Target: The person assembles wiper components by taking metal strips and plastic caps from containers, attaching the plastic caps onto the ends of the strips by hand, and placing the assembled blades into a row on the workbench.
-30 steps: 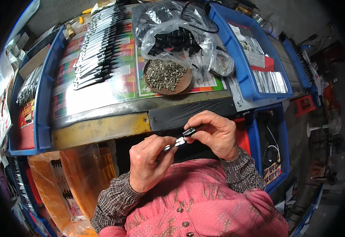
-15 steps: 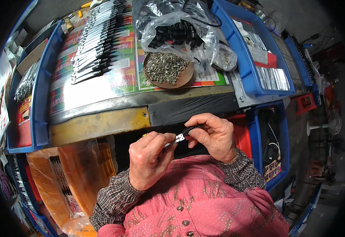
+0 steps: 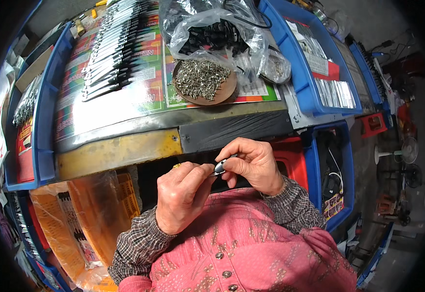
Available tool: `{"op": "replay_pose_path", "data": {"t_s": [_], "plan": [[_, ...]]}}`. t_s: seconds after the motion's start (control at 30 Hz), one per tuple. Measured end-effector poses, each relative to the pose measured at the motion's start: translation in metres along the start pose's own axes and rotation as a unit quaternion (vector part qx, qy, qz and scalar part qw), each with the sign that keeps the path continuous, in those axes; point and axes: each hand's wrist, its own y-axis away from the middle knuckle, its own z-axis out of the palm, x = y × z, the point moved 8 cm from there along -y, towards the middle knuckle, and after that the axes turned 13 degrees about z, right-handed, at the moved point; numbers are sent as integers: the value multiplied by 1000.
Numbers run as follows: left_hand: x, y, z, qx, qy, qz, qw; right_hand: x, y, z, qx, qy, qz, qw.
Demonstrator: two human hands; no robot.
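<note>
In front of my chest, below the table's front edge, both hands meet on a small slim silver-and-black piece (image 3: 219, 168) with dark spots like holes. My left hand (image 3: 180, 194) pinches one end between thumb and fingertips. My right hand (image 3: 251, 163) grips the other end, thumb on top and index finger curled over. Most of the piece is hidden by the fingers. Nearest beyond the hands, a shallow brown bowl (image 3: 222, 96) holds a heap of small metal pins (image 3: 200, 80). Behind it lies an open clear plastic bag (image 3: 178, 41) with black parts (image 3: 217, 36) inside.
A row of slim silver pieces with black ends (image 3: 108, 58) lies on the table's colourful sheet. Blue trays flank it at left (image 3: 47, 126) and right (image 3: 336, 111). An orange crate (image 3: 110, 194) stands below left, a blue bin (image 3: 352, 185) below right, a red container (image 3: 295, 158) nearby.
My right hand has shifted slightly left, closer to my left hand. The black part and white end seen before now show as a silver-grey surface between the fingertips.
</note>
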Motion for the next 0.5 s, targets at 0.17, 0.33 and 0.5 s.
{"op": "replay_pose_path", "data": {"t_s": [0.17,0.33,0.5], "plan": [[-3,5,3,-10,2,-8,1000,8,-2,4,-43,-33,-6,999],[-3,10,6,3,4,-2,1000,5,4,6,-29,32,-51,998],[-3,13,9,5,17,-1,1000,6,8,5,-12,73,-87,993]]}}
